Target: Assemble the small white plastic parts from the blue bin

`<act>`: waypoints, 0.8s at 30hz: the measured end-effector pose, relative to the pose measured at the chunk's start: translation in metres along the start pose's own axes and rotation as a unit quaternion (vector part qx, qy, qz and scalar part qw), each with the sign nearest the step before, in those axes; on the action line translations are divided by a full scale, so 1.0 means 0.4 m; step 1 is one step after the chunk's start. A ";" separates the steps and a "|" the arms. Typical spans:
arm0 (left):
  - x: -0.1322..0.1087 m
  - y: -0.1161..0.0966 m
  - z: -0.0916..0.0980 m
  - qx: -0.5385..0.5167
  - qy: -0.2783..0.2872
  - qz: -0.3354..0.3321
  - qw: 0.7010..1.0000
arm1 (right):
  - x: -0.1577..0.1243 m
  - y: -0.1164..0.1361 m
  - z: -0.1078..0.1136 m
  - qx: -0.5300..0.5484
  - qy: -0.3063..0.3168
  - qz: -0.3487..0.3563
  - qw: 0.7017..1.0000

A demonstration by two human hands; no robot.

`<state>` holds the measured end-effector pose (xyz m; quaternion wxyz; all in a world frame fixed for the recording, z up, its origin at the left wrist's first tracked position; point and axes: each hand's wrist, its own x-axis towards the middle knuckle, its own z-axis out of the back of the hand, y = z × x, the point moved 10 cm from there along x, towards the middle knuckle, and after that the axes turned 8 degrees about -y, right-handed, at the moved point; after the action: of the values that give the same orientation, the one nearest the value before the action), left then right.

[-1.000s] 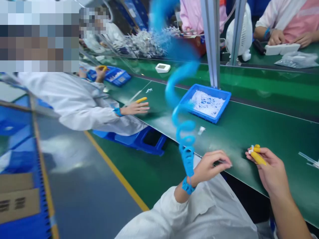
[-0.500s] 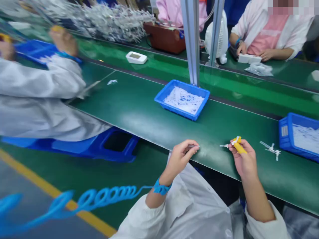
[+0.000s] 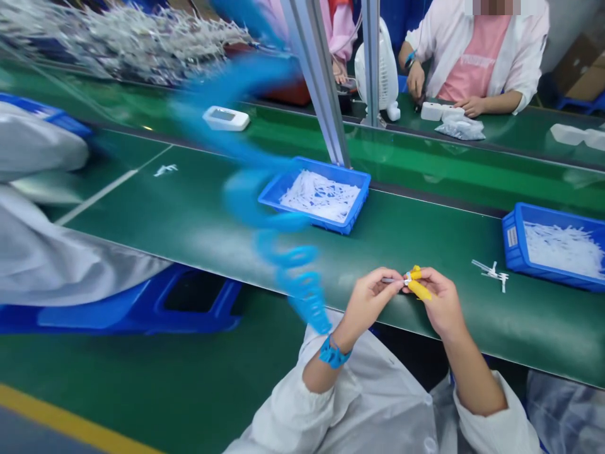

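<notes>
My left hand (image 3: 371, 301) is closed in a pinch on a thin, greyish stick-like piece (image 3: 390, 280). Its end meets a small white plastic part (image 3: 407, 278) pinched in my right hand (image 3: 442, 302), which wears yellow finger covers (image 3: 418, 290) on thumb and forefinger. Both hands touch or nearly touch above the near edge of the green work surface (image 3: 420, 233). To their right lie several small white plastic pieces (image 3: 494, 273) in a loose cluster. A blue wrist strap (image 3: 333, 353) circles my left wrist, and its coiled cord (image 3: 290, 252) swings up across the view, blurred.
A blue tray (image 3: 354, 217) of white pieces stands beyond my hands; another blue bin (image 3: 515, 239) is at right. A metal post (image 3: 316, 82) rises behind. A co-worker's sleeve (image 3: 42, 252) is at left. Across the line, a person (image 3: 477, 69) handles white devices.
My hands have come together, bringing the stick-like piece to the white part. The coiled cord has swung up from the lower left. The whole view has shifted.
</notes>
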<state>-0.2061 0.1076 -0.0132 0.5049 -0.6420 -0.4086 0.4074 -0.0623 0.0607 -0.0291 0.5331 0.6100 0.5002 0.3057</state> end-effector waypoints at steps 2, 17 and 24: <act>0.001 0.009 0.004 -0.001 -0.001 0.010 1.000 | -0.001 -0.001 -0.001 -0.006 0.003 0.000 1.000; 0.001 0.003 0.019 0.039 -0.019 -0.015 0.999 | 0.008 -0.022 0.007 -0.015 -0.016 -0.010 1.000; -0.002 0.018 0.021 0.030 -0.030 0.000 0.999 | 0.006 -0.008 0.003 -0.026 -0.019 0.005 0.999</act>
<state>-0.2133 0.1085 -0.0216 0.5121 -0.6138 -0.4111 0.4381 -0.0612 0.0623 -0.0330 0.5562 0.6046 0.4787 0.3098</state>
